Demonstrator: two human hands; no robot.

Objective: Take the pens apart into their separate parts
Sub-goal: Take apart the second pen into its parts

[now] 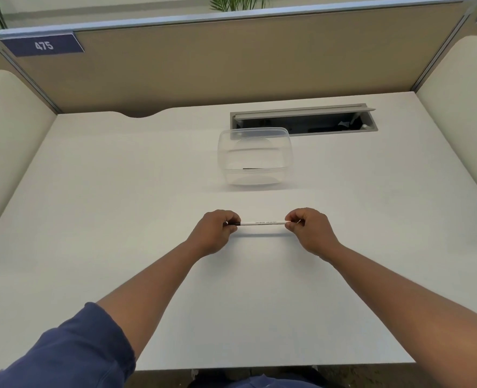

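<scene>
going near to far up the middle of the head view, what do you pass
blue sleeve → pen held between both hands → clear plastic container → open cable tray → tan partition → plant leaves

White desk (119, 219) w/ clear plastic tub (255, 158), near cable tray (304, 119).

desk: white top (119, 191), curved notch at far edge | partition: tan fabric panel (231, 60) along far side, metal rail on top | label: blue plate "475" (43, 45) far left | side screens: cream rounded panels left (5, 135) and right (461, 107) | plants: green fronds (237, 1) beyond partition | light: soft, even
</scene>
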